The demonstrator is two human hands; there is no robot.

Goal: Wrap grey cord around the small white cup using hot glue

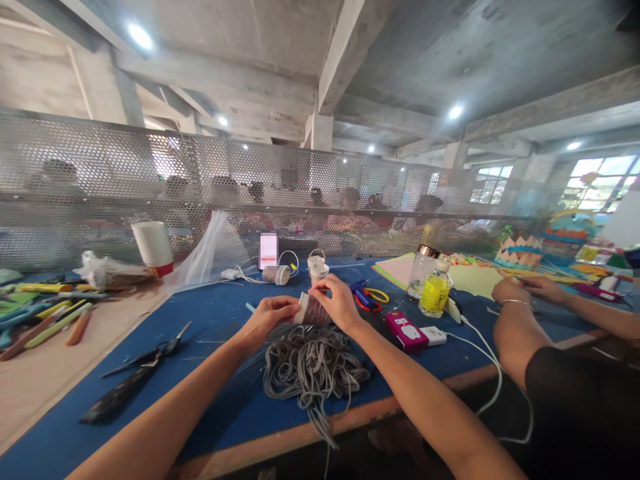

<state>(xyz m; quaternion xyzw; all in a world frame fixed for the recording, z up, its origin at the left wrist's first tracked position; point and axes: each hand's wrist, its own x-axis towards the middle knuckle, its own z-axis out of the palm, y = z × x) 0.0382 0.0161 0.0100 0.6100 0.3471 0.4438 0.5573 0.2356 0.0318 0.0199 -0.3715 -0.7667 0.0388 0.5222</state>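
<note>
A small white paper cup [315,313], wound with grey-brown cord over most of its side, lies tilted sideways between my hands. My left hand [267,321] pinches its pale end on the left. Fingers of my right hand [339,303] are closed at its upper right side; whether they pinch the cord or the cup itself is hard to make out. Just below sits a loose heap of grey cord [315,367], with strands trailing over the table's front edge. Behind my hands rest another cord-wound cup [276,274] on its side and a small white cup with a handle [318,267].
Black scissors [145,363] lie left on the blue table [210,393]. Blue-and-red scissors [367,295], a magenta power bank [406,331], a yellow bottle [435,293] and a glass jar [420,273] stand or lie right. A phone [269,251] leans behind. A co-worker's arms [515,313] work at right.
</note>
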